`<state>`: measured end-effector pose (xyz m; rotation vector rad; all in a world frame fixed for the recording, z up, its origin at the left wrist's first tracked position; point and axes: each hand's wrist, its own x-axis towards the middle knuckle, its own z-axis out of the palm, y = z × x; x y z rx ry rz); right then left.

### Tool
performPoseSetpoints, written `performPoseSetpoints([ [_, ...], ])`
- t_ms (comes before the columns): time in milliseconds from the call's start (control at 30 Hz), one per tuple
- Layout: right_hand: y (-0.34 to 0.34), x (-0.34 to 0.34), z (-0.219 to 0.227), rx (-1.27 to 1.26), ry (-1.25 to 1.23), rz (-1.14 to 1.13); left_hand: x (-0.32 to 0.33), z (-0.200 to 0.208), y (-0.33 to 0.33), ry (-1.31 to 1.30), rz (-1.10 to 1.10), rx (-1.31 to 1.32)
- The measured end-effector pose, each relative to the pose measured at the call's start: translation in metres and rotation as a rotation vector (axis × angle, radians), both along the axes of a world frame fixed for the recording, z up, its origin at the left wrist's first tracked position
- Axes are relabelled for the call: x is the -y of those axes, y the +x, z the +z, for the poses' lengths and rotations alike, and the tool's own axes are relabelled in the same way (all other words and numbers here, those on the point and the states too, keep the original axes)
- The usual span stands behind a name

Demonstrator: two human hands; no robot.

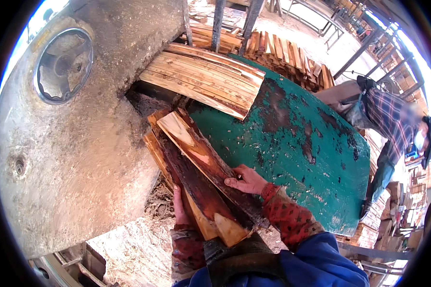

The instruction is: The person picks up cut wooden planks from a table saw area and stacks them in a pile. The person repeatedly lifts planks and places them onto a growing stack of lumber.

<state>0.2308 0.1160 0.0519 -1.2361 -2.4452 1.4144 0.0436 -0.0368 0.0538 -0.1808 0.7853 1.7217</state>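
Several rough wooden slabs with dark bark edges (196,191) lie bundled lengthwise in front of me, their near ends against my body. My right hand (246,180) is closed over the right slab's edge, thumb on top. Along the bundle's left side, my left hand (179,205) grips the slabs from outside; most of its fingers are hidden beneath or behind the wood. The slabs' far ends reach the corner between a dusty machine housing (76,158) and a worn green tabletop (297,143).
A row of sawn boards (203,79) lies across the tabletop's far left, beside the machine opening. The housing carries a round handwheel (64,65). Another person (392,110) in a plaid shirt bends at the right edge. Stacked timber (292,55) stands beyond; sawdust (131,246) covers the floor.
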Motion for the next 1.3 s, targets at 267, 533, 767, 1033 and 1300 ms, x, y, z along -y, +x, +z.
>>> performPoseSetpoints([
  [267,0.001,0.078,-0.012,-0.067,0.088,-0.288,0.024,-0.017,-0.037,0.061,-0.281,0.063],
  [533,0.010,0.154,-0.066,-0.287,-0.159,-0.544,0.067,-0.066,-0.059,0.007,-0.437,-0.155],
  [767,-0.019,0.198,-0.050,-0.483,-0.275,-0.658,0.090,-0.034,-0.054,0.115,-0.663,-0.113],
  [1033,-0.020,0.259,0.000,-0.451,-0.256,-0.769,0.132,-0.080,-0.072,0.138,-0.813,-0.091],
  [1300,0.038,0.324,0.021,-0.449,-0.026,-0.872,0.154,-0.019,0.001,0.234,-0.844,-0.045],
])
